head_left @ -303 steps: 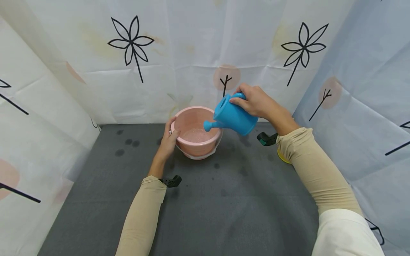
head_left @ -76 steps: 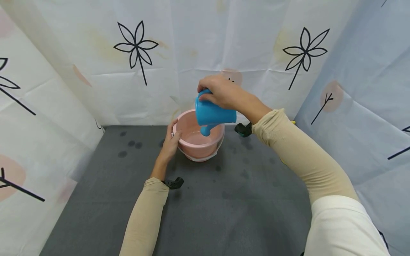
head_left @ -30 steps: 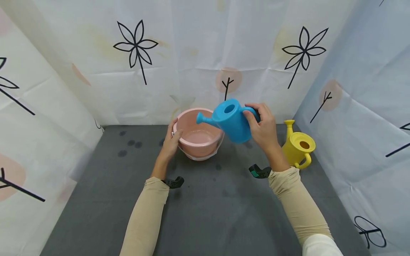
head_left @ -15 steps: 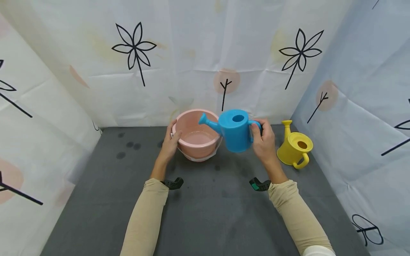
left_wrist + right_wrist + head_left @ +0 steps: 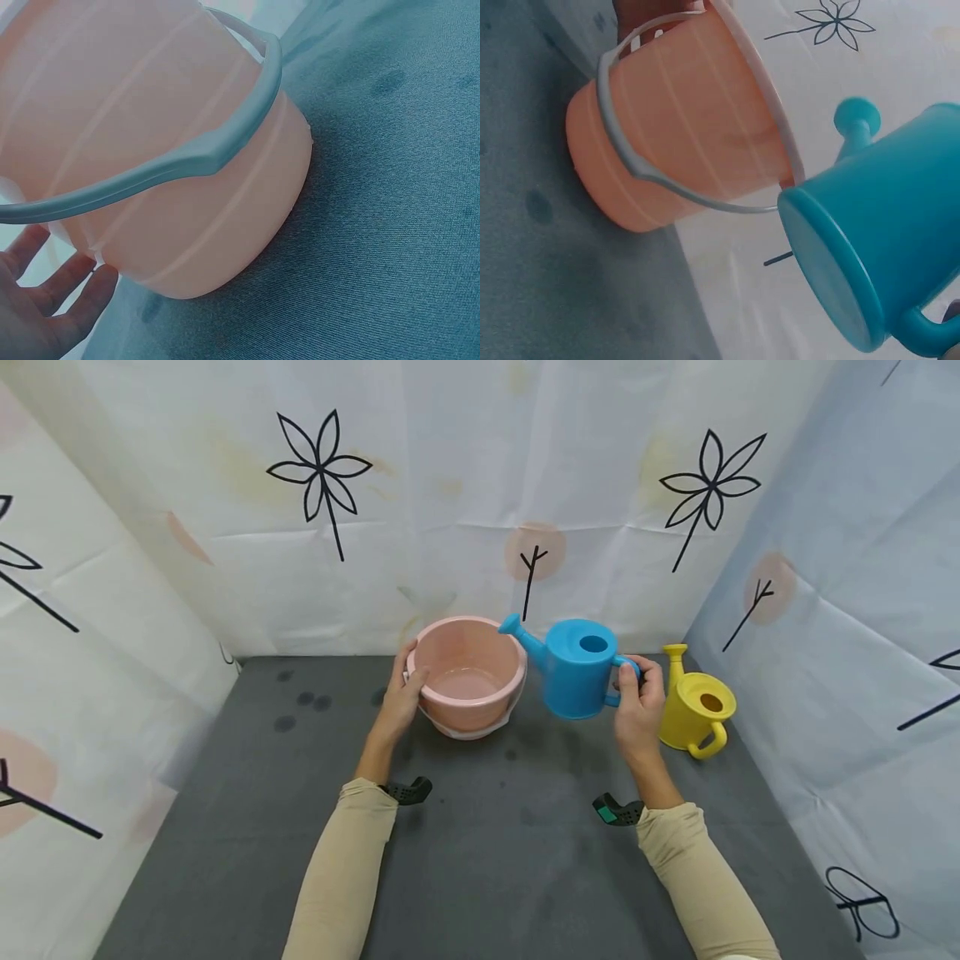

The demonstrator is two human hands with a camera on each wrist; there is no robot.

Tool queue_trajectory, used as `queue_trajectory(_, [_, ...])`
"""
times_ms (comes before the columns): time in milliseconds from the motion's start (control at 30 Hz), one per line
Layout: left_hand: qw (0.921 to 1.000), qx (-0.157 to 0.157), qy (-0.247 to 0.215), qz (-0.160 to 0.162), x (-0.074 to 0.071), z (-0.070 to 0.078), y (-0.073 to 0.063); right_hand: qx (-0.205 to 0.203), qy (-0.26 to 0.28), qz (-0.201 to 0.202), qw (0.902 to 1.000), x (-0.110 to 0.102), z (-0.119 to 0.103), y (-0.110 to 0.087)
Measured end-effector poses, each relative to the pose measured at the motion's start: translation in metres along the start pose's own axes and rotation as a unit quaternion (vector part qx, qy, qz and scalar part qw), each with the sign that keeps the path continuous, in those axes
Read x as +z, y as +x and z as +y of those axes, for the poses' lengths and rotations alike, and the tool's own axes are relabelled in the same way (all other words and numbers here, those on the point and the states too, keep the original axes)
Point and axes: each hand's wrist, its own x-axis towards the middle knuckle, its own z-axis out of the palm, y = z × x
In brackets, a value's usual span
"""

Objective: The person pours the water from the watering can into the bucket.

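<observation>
A pink bucket (image 5: 468,714) stands on the dark cloth at the back, a little water-like sheen on its bottom. My left hand (image 5: 400,700) holds its left rim, thumb over the edge; in the left wrist view the fingers (image 5: 64,289) lie against the outer wall. The bucket's pale bail handle (image 5: 217,150) hangs down its front. My right hand (image 5: 639,706) grips a blue watering can (image 5: 577,681) by its handle, nearly upright and right of the bucket. Its spout overlaps the bucket's right rim. The right wrist view shows the can's base (image 5: 829,270) raised off the cloth.
A yellow watering can (image 5: 693,714) stands at the right, close behind my right hand, spout toward the back. White printed curtains (image 5: 465,468) enclose the back and both sides. Dark wet spots (image 5: 303,699) mark the grey cloth (image 5: 480,860) left of the bucket.
The blue watering can was tipped steeply over the bucket; my right hand has since turned it upright and drawn it right and down. My left hand has kept its hold on the bucket.
</observation>
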Motion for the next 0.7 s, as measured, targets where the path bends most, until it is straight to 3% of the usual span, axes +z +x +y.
queue_trajectory(167, [0.9998,0.016,0.009,0.011,0.001,-0.008,0.001,0.038,0.029,0.037,0.9982,-0.008,0.012,-0.003])
queue_trajectory(467, [0.9999,0.004,0.008,0.013,0.001,-0.009,0.002,0.071,-0.006,0.088,0.9936,-0.013,0.033,-0.009])
queue_trajectory(700, [0.9999,-0.008,-0.006,-0.002,0.002,0.008,-0.004,0.143,-0.011,0.118,0.9827,-0.014,0.048,-0.013])
